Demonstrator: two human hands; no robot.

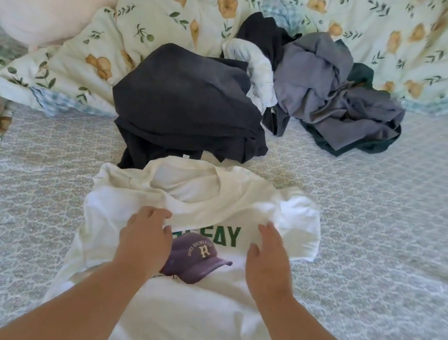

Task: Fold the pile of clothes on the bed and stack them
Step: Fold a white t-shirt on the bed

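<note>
Two hands on the white T-shirt (193, 321), spread on the bed (377, 245) before us: left hand (145, 240) pinches a fold, right hand (269, 260) rests flat, fingers relaxed. We read green "EAY" and "R" on a printed purple cap. Beyond: folded dark garment (186, 103), unfolded pile (325, 92), floral duvet (165, 15).

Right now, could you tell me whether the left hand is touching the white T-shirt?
Touching. The head view shows the left hand with its fingers curled over a fold of the white T-shirt.
</note>
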